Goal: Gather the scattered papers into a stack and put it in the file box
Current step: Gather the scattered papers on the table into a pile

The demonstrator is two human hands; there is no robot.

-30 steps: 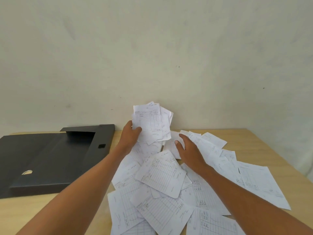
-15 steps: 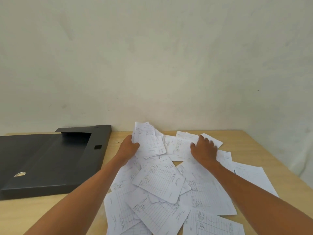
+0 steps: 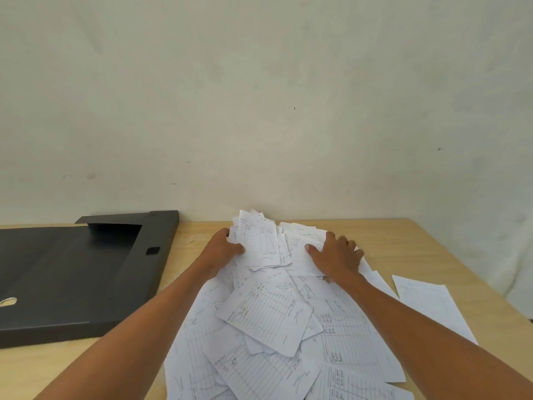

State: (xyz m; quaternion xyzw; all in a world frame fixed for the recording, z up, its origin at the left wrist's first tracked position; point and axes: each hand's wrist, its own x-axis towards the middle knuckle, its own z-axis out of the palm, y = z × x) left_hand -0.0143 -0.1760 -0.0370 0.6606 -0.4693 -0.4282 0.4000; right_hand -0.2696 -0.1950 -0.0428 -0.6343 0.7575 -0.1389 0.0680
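Many white printed sheets lie scattered and overlapping across the wooden table [image 3: 403,243]; a large ruled one [image 3: 265,316] sits on top in the middle. My left hand [image 3: 222,249] grips a small bundle of sheets [image 3: 259,241] low over the far end of the pile. My right hand [image 3: 337,255] lies palm down with fingers curled on loose papers [image 3: 300,238] beside that bundle. The black file box [image 3: 72,272] lies open and flat at the left, apart from the papers.
A pale wall stands right behind the table's far edge. One sheet [image 3: 424,298] lies apart at the right, close to the table's right edge. A metal ring [image 3: 8,301] shows on the box's left part.
My left hand has brought its bundle down from the air to the pile. My right hand slid farther away and to the right, gathering sheets inward.
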